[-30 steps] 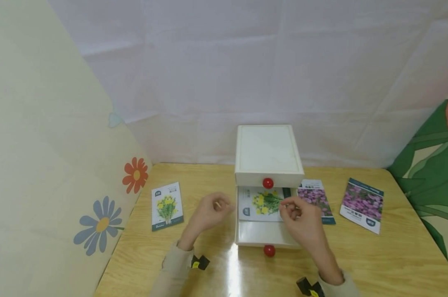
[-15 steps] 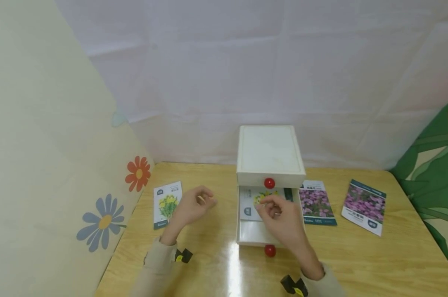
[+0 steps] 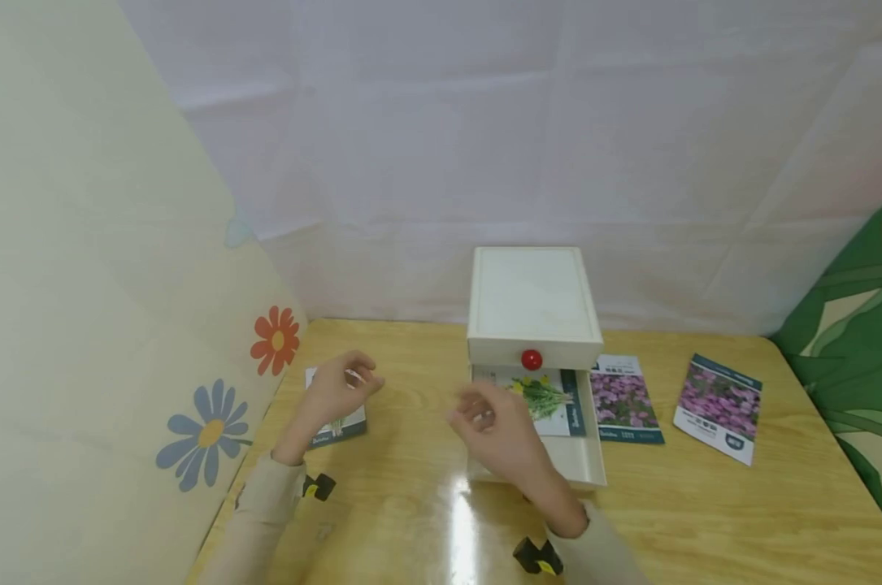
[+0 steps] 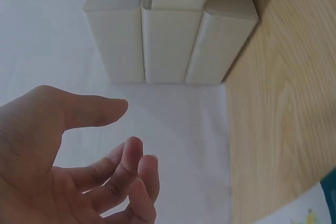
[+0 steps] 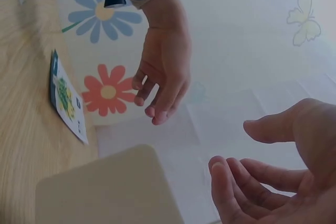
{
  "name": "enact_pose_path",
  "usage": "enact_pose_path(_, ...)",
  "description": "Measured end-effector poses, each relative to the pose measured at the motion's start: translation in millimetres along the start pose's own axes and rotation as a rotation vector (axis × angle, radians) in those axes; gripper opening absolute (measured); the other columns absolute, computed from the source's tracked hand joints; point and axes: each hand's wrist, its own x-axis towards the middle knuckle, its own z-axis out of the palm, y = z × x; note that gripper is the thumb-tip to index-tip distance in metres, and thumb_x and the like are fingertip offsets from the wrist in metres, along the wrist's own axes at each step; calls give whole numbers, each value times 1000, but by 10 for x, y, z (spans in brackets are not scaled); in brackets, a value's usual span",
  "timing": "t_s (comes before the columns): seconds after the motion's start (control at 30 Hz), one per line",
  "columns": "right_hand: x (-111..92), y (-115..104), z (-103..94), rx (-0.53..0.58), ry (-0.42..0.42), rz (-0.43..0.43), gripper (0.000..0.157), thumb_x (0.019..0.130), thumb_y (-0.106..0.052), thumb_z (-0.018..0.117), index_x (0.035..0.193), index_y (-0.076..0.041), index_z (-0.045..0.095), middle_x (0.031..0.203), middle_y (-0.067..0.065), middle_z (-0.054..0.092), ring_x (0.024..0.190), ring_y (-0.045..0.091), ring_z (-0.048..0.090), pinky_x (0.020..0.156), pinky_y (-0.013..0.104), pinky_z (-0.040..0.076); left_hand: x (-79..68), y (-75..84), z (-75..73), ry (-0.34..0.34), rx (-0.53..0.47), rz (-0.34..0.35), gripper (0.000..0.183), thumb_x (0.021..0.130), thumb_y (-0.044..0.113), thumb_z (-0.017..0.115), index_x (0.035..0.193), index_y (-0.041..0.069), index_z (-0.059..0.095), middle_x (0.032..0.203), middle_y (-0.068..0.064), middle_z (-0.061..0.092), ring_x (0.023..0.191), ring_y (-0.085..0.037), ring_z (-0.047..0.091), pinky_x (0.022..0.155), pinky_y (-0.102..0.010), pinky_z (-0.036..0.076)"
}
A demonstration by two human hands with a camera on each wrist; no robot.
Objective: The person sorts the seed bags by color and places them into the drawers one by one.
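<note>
My left hand (image 3: 338,386) hovers over a seed packet with yellow flowers (image 3: 349,427) on the left of the table, hiding much of it. Thumb and fingers are apart with nothing between them in the left wrist view. My right hand (image 3: 501,431), also holding nothing, is above the left front of a pulled-out white drawer (image 3: 583,459). Inside that drawer lies another yellow-flower packet (image 3: 550,398), its left part hidden by the hand. A white drawer cabinet (image 3: 534,292) with a red knob (image 3: 532,359) stands behind; the open drawer's own knob is mostly covered.
Right of the cabinet, two packets with purple flowers lie on the wooden table: a nearer packet (image 3: 623,402) beside the drawer and a farther packet (image 3: 720,406). A white cloth (image 3: 382,162) hangs behind, and a flower-printed panel (image 3: 192,325) bounds the left side.
Both hands have moved left, the right one from over the drawer's right side to its left front, the left one from beside the cabinet to over the left packet.
</note>
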Motion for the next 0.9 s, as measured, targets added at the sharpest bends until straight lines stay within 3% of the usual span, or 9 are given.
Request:
enact_pose_path(0.23, 58, -62, 271, 66, -136, 77, 42, 96, -17, 78, 133, -3, 65, 121, 14, 71, 102, 24, 73, 86, 28, 66, 19, -156, -222, 1, 42, -36, 35, 99, 20, 77, 123, -2, 65, 109, -17, 72, 104, -36, 72, 89, -48, 66)
enact_pose_path(0.4, 130, -101, 458, 70, -189, 112, 49, 97, -21, 78, 139, -3, 61, 126, 11, 67, 107, 26, 71, 88, 31, 66, 38, -250, -366, 9, 100, -84, 40, 99, 22, 75, 127, -3, 62, 119, -24, 70, 110, -43, 70, 91, -54, 65)
enact_pose_path(0.67, 252, -119, 754, 36, -181, 53, 53, 97, -16, 77, 143, 0, 57, 129, 17, 64, 112, 32, 68, 94, 44, 66, 114, -415, -499, -32, 170, -163, 51, 101, 30, 73, 136, -3, 58, 135, -29, 65, 121, -48, 66, 96, -57, 64)
enact_pose_path(0.9, 306, -73, 1014, 5, -140, 44, 54, 96, -16, 78, 143, 0, 55, 128, 16, 64, 113, 33, 67, 92, 34, 65, 226, -592, -460, -42, 145, -234, 57, 101, 33, 74, 141, -3, 55, 142, -29, 61, 127, -50, 63, 99, -58, 62)
